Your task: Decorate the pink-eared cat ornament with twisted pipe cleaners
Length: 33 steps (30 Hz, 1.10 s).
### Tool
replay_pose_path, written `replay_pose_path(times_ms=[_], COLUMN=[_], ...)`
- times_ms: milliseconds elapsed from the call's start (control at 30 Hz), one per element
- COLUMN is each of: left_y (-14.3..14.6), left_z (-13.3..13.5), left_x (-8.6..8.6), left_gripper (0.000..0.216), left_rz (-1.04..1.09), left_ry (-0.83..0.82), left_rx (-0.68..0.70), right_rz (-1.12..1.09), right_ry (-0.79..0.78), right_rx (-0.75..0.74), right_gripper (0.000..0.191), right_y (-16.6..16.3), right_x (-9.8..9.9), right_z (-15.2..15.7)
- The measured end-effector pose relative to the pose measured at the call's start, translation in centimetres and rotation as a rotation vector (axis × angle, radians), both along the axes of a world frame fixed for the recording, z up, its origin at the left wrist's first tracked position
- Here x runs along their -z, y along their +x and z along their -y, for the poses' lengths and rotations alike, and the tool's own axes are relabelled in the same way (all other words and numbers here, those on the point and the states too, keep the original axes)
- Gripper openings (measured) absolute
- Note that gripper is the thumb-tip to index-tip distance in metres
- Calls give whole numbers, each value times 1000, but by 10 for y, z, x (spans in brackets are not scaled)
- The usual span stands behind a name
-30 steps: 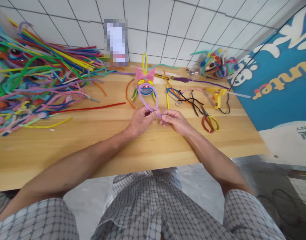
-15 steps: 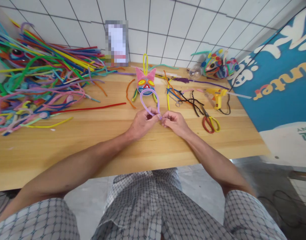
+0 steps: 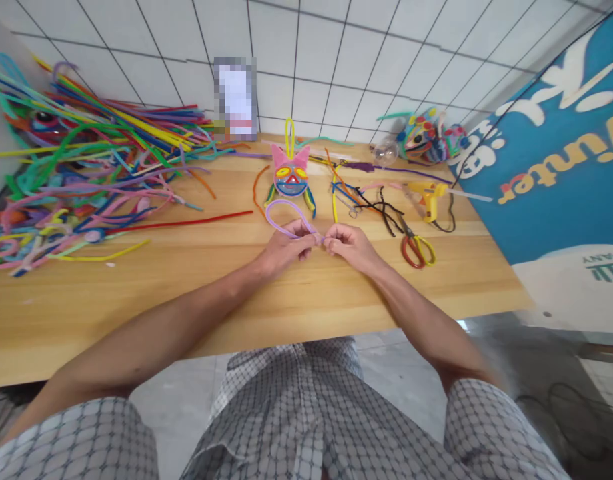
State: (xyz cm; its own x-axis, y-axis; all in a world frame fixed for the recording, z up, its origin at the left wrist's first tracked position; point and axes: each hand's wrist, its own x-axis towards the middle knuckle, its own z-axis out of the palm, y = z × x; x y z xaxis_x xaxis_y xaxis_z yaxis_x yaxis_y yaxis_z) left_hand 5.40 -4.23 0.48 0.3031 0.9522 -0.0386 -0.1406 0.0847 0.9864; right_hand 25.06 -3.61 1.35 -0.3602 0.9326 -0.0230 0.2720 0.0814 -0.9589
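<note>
A purple pipe cleaner [image 3: 269,212] is bent into a loop over the middle of the table. My left hand [image 3: 289,248] pinches it where its ends meet, the loop leaning to the left above the fingers. Close beside it, my right hand [image 3: 350,245] pinches the short ends of the same pipe cleaner between thumb and forefinger. Just behind the loop sits a cat-faced ornament [image 3: 291,179] with pink ears, yellow-ringed eyes and a yellow hanging loop on top.
A heap of coloured pipe cleaners [image 3: 111,153] covers the table's left side. To the right lie scissors [image 3: 417,251], a yellow glue gun [image 3: 430,200] and black pipe cleaner pieces [image 3: 386,212]. A clear ball [image 3: 386,153] and a colourful decorated ornament [image 3: 426,137] stand at the back right.
The purple loop has tipped over to the left and lower, uncovering the cat-faced ornament's front. Both hands keep their pinch close together. The whole view has shifted slightly.
</note>
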Motion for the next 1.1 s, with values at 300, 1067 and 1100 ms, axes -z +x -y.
replay_pose_path(times_ms=[300,1067,1100], left_y=[0,-6,-6], left_z=[1,-10,-10], left_x=[3,5,6], left_gripper=[31,41,41], left_rz=[76,-13,-6], left_ry=[-29,57,44], left_rx=[59,128,108], right_rz=[2,-41,-44], right_ry=[113,-4,2], right_rx=[36,-107,-114], right_gripper=[18,20,22], right_y=[-3,7,7], right_x=[-4,-5,-5], right_z=[5,0,0])
